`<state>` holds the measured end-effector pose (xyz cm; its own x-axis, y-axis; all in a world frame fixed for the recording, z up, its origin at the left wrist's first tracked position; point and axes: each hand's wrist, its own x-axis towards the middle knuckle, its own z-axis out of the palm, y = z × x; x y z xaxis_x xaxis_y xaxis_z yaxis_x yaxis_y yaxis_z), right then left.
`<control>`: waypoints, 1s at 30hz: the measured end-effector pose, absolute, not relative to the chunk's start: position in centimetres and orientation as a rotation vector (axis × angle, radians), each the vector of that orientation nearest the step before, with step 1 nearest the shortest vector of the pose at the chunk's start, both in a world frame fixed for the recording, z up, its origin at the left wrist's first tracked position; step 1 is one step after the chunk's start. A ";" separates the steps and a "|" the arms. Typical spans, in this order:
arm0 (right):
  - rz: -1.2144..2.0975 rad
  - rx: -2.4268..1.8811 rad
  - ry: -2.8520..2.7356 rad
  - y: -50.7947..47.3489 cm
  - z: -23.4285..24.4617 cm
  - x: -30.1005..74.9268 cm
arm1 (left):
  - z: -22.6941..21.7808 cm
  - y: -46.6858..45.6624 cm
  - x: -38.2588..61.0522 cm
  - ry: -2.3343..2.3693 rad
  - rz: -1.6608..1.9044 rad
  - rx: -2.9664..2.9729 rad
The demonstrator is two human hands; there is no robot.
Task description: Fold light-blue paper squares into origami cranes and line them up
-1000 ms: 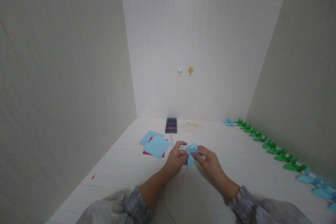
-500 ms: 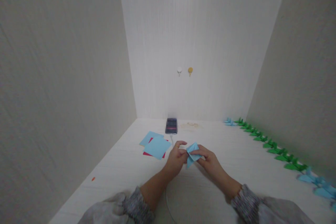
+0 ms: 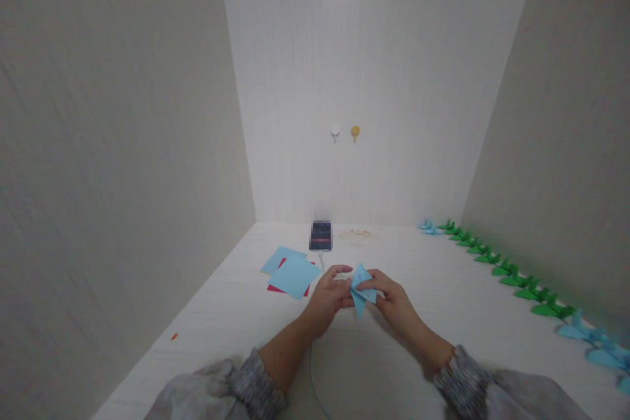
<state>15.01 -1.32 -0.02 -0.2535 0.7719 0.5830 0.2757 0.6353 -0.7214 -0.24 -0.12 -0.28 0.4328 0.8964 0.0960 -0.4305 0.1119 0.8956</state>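
Both our left hand [image 3: 327, 300] and right hand [image 3: 394, 297] are grasping folded blue paper [image 3: 367, 295] over the middle of the worktop [image 3: 236, 315]; green paper figures [image 3: 548, 309] are lining its right edge, well apart.

A walled-in desk nook laid out with paper craft; whether it belongs to a home or a workroom, this close view does not settle. A pale tabletop [image 3: 236, 341] runs under the phone [image 3: 321, 236], with a plain back wall [image 3: 394, 79] rising behind it and side panels [image 3: 123, 144] to its left and right. Above the phone hang a white hook [image 3: 335, 131] and a gold hook [image 3: 355, 131]. Square sheets [image 3: 294, 277] lie to its near left, folded blue paper [image 3: 365, 295] is to its near right, and farther right runs a row of green folded figures [image 3: 522, 283].
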 end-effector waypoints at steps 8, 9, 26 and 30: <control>0.657 -0.827 -1.826 -1.5 0.0 15.0 | -0.9 0.0 -0.2 0.520 0.993 1.115; 0.664 -0.833 -1.836 -1.5 0.0 15.0 | -0.9 0.1 -0.2 0.524 0.988 1.123; 0.861 -0.708 -1.845 -1.9 0.2 14.2 | -0.8 0.0 -0.3 0.620 0.953 1.282; 0.876 -0.683 -1.870 -2.0 0.2 14.1 | -0.7 0.0 -0.3 0.610 0.964 1.317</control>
